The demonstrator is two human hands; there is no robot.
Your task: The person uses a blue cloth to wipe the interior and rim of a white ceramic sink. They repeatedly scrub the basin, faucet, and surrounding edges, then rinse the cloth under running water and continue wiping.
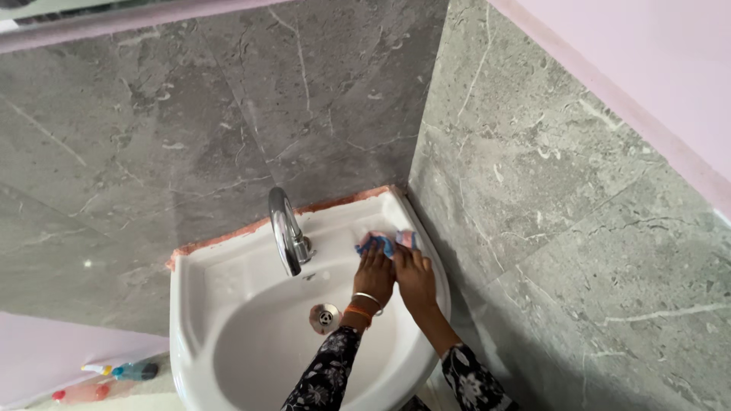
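Note:
Both my hands press a blue and pink cloth (pixel 384 242) onto the back right ledge of a white wash basin (pixel 228 266). My left hand (pixel 373 275), with bangles at the wrist, lies flat on the cloth's left part. My right hand (pixel 415 278) rests beside it, its fingers on the cloth's right part near the corner of the walls. A chrome curved tap (pixel 285 232) stands at the basin's back, just left of my hands. The metal drain (pixel 325 317) sits in the bowl below my left wrist.
Grey marble-look tiles (pixel 533 190) cover the back and right walls, which meet right behind the basin. Two spray bottles (pixel 114 373), one blue and one reddish, lie on the floor at the lower left.

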